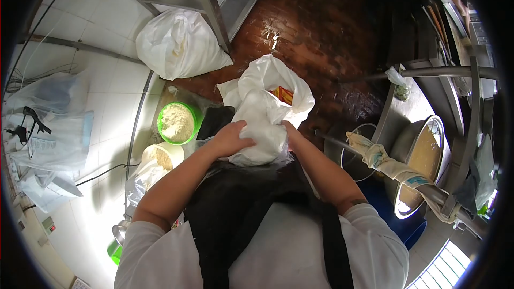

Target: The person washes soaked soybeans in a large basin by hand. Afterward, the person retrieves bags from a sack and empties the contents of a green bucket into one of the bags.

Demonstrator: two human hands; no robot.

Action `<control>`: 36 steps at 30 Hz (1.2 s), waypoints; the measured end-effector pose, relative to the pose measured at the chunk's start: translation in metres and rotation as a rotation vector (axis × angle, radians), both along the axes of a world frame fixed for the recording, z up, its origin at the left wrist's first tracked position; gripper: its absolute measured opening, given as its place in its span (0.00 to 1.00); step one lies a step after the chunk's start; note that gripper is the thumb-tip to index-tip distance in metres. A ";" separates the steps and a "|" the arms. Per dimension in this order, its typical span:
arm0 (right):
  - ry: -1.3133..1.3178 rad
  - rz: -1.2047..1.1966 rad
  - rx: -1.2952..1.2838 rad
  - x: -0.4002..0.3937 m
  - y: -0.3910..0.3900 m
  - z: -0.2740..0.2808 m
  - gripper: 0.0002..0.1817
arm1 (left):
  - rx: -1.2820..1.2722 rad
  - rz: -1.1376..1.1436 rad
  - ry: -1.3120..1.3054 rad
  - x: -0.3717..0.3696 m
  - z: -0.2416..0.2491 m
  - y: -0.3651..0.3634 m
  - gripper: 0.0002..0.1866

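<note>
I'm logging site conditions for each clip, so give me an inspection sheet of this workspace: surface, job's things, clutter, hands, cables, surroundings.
Surface: brown floor, shiny in places.
Job's things: white plastic bundle, in front of an open sack with something red and yellow inside; whether bundle and sack are joined is unclear.
Clutter: green tub of pale powder, white tub, second sack beside the metal shelf.
Hands: left hand and right hand hold the bundle from either side; right fingers mostly hidden.
Cables: black cable along the tiled wall.
Surroundings: large metal pan and cloth-wrapped rail at right.
</note>
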State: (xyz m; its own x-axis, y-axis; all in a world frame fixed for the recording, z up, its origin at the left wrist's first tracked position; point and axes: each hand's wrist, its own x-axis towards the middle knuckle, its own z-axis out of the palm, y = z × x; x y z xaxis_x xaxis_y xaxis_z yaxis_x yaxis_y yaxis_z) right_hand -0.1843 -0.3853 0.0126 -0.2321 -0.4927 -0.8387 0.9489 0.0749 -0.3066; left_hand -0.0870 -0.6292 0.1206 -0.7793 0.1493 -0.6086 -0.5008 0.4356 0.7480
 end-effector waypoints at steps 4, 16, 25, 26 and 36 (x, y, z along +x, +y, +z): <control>0.391 0.099 0.387 -0.028 0.013 -0.016 0.20 | -0.233 0.129 0.349 0.008 0.003 -0.034 0.30; 0.819 -0.386 0.192 -0.189 0.092 0.054 0.24 | 0.208 1.120 0.113 0.013 0.029 -0.172 0.30; 1.069 0.338 0.542 -0.244 0.035 -0.042 0.29 | -0.286 1.260 0.550 -0.032 0.067 -0.268 0.35; 1.179 0.533 0.611 -0.243 0.032 -0.055 0.31 | -0.314 1.277 0.577 -0.047 0.079 -0.279 0.35; 1.033 0.849 0.891 -0.198 -0.001 -0.078 0.36 | -0.891 0.837 0.543 -0.179 -0.081 -0.371 0.49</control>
